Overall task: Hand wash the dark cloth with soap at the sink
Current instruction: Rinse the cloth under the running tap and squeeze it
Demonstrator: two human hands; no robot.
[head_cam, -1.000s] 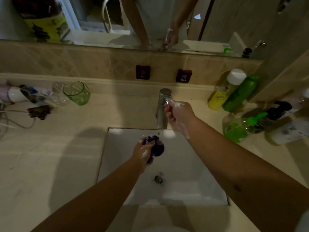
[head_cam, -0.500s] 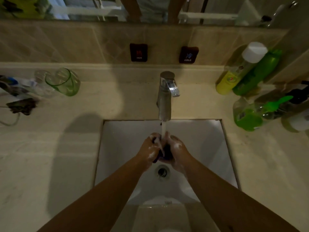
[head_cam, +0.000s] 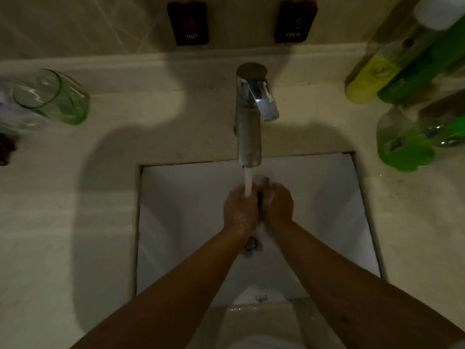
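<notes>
Pressing together under the tap's stream (head_cam: 247, 182), left hand (head_cam: 240, 210) and right hand (head_cam: 276, 205) curl fingers round the dark cloth (head_cam: 259, 197).

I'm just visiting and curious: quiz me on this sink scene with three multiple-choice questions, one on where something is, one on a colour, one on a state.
1. Where does the drinking glass stand?
A. On the counter left of the tap
B. Inside the basin
C. Right of the tap, among the bottles

2. What colour is the glass?
A. Red
B. Green
C. Blue

3. What is the tap doing?
A. Shut off
B. Dripping only
C. Running a steady stream

Answers: 1 A, it stands on the counter at the far left. 2 B, its wall is tinted green. 3 C, a white stream of water falls onto the left hand and right hand, pressed together over the sink.
</notes>
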